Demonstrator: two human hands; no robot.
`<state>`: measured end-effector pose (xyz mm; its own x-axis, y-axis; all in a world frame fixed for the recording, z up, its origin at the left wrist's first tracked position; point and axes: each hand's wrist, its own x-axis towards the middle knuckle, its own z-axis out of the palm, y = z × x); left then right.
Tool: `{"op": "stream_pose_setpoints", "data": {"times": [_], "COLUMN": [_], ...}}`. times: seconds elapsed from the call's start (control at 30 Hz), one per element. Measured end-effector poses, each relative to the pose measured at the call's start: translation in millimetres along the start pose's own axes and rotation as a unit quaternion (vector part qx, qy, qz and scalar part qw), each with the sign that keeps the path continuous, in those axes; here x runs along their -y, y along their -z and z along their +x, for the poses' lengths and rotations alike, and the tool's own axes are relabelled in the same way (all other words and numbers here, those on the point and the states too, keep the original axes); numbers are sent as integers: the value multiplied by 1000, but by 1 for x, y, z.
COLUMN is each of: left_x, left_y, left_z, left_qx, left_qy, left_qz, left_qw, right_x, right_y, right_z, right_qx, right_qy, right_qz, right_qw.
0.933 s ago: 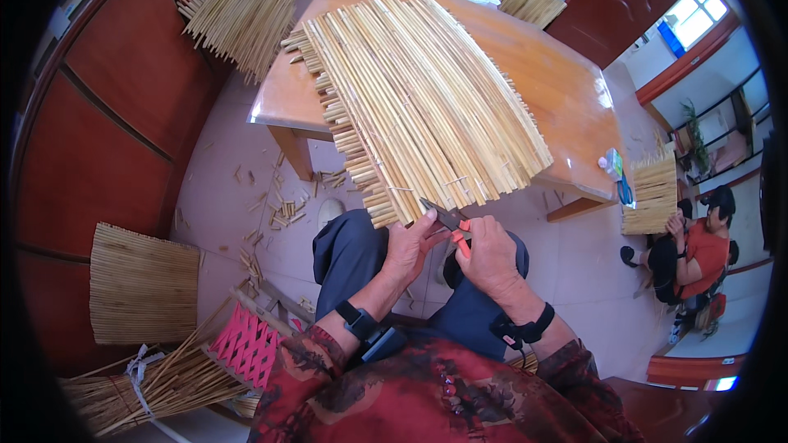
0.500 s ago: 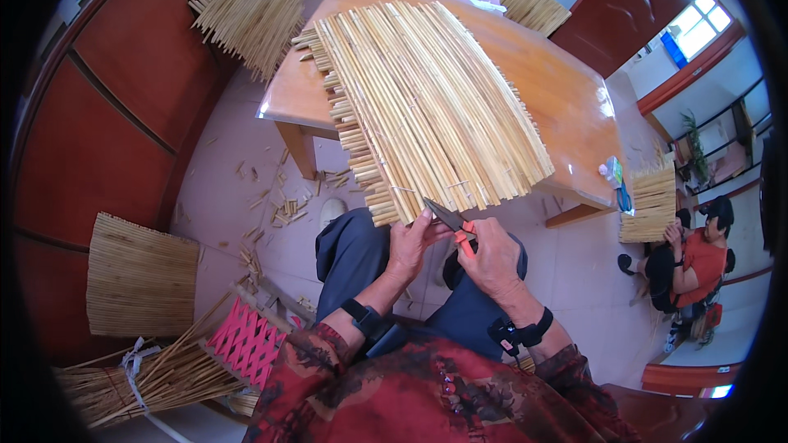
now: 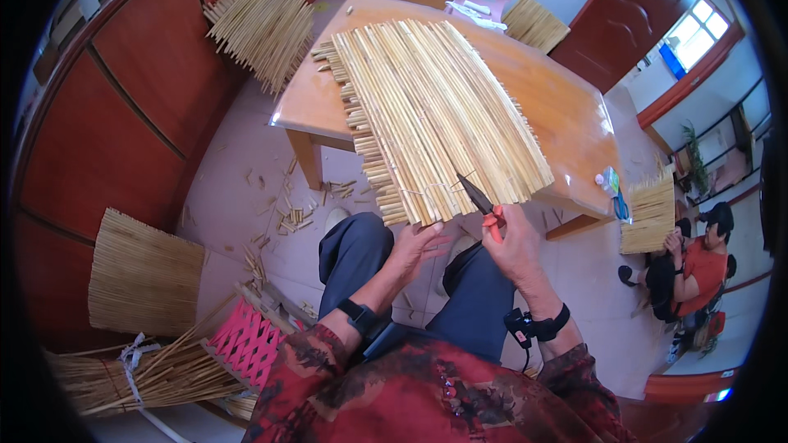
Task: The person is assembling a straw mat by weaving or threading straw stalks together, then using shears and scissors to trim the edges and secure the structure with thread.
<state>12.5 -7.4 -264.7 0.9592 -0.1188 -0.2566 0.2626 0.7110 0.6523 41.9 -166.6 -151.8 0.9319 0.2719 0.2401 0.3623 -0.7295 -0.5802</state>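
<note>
A mat of straight pale reed stalks (image 3: 443,107) lies over the table, its near end jutting past the table edge toward me. Thin wire or thread ties (image 3: 435,187) cross the stalks near that end. My right hand (image 3: 513,242) is closed round the orange-red handles of dark, pointed pliers (image 3: 474,193). Their tips rest over the stalks beside a tie; whether they grip it I cannot tell. Just under the mat's near left corner is my left hand (image 3: 410,250), thumb at the stalk ends and fingers stretched apart toward the right.
Under the mat stands a wooden table (image 3: 566,123), with blue-handled scissors (image 3: 620,207) at its right. Cut stalk pieces (image 3: 291,217) litter the floor. More mats lean on red cabinets (image 3: 148,66). A tied reed bundle (image 3: 139,377) lies lower left. A person in orange (image 3: 702,271) sits at right.
The pliers and my right hand have moved up and right, from the mat's near edge onto the stalks. My left hand has come apart from the pliers. The view has shifted slightly.
</note>
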Motion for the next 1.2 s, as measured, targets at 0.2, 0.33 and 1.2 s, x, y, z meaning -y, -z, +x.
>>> {"op": "stream_pose_setpoints", "data": {"times": [0.2,0.33,1.2], "left_x": [-9,-17,-15], "left_y": [15,13,-2], "left_z": [-19,-14,-1], "left_qx": [-29,-22,-14], "left_qy": [20,-4,6], "left_qz": [6,-49,-77], "left_qw": [999,999,997], "right_x": [-42,-100,-245], "right_y": [23,37,67], "right_z": [-6,-14,107], "right_qx": [42,111,-108], "right_qy": [-36,-71,-247], "right_qz": [50,30,-270], "right_qw": [997,991,924]}}
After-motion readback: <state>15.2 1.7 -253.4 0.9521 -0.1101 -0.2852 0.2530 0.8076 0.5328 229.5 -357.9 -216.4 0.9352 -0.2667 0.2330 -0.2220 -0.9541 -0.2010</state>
